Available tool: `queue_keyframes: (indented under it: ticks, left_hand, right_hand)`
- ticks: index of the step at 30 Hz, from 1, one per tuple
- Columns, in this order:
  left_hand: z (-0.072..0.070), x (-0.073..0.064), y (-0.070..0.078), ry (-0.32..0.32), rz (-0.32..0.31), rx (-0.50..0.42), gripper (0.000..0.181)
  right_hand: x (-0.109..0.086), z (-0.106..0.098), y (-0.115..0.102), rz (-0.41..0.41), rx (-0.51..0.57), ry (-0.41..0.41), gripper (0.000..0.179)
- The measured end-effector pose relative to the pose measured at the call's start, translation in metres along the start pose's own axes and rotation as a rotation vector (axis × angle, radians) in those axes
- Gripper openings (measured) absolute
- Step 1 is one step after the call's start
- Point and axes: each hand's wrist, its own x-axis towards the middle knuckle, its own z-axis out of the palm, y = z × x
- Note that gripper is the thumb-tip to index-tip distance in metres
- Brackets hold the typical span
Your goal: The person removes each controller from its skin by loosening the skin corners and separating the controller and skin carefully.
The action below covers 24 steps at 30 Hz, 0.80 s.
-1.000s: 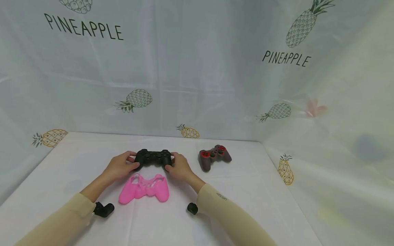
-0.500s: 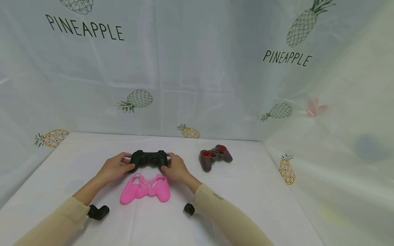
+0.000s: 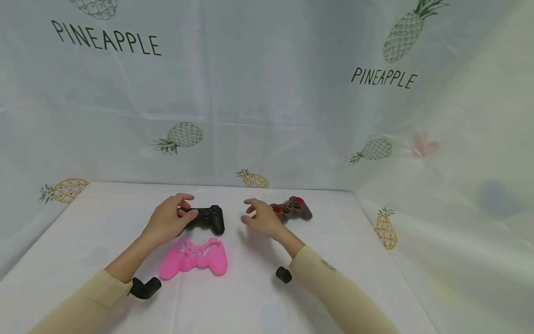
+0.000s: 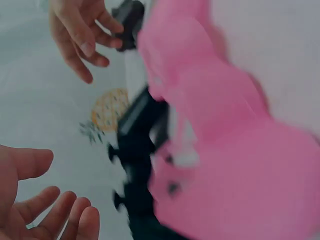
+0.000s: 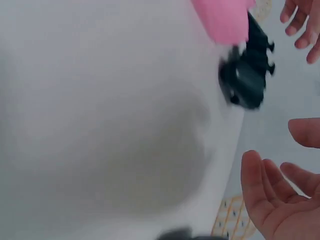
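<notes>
A black game controller (image 3: 210, 219) lies on the white table, its left part hidden in the head view by my left hand (image 3: 168, 217). That hand hovers over it, and the left wrist view shows its fingers (image 4: 65, 212) relaxed, with a gap to the controller. My right hand (image 3: 263, 220) is lifted between the two controllers, fingers loosely spread and holding nothing. Just beyond it lies a dark brown controller with red buttons (image 3: 298, 208), its left grip covered by the hand. A pink controller cover (image 3: 193, 260) with cut-out holes lies in front of the black controller.
The white tabletop (image 3: 233, 297) ends at a hanging curtain (image 3: 267, 102) printed with pineapples, which also runs down the right side. Black wrist-worn devices (image 3: 145, 288) stick out from both sleeves. The right wrist view is partly blurred.
After shifting the black controller slightly left, both hands have let go of it. My right hand has moved right, close to the brown controller; my left hand has risen a little.
</notes>
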Motion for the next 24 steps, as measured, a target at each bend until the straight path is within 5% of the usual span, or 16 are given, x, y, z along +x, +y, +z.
queue_keyframes:
  ticks: [5, 13, 24]
  left_hand:
    - [0.024, 0.011, 0.036, -0.061, 0.006, -0.099, 0.047]
    - [0.090, 0.031, 0.075, -0.158, -0.035, -0.200, 0.044]
    - [0.163, 0.060, 0.095, -0.193, -0.116, -0.270, 0.052]
  right_hand:
    - [-0.004, -0.039, 0.024, -0.027, -0.022, 0.105, 0.047]
    - [-0.005, -0.079, 0.077, 0.006, -0.097, 0.312, 0.042]
    - [0.000, -0.090, 0.117, 0.228, -0.071, 0.295, 0.052]
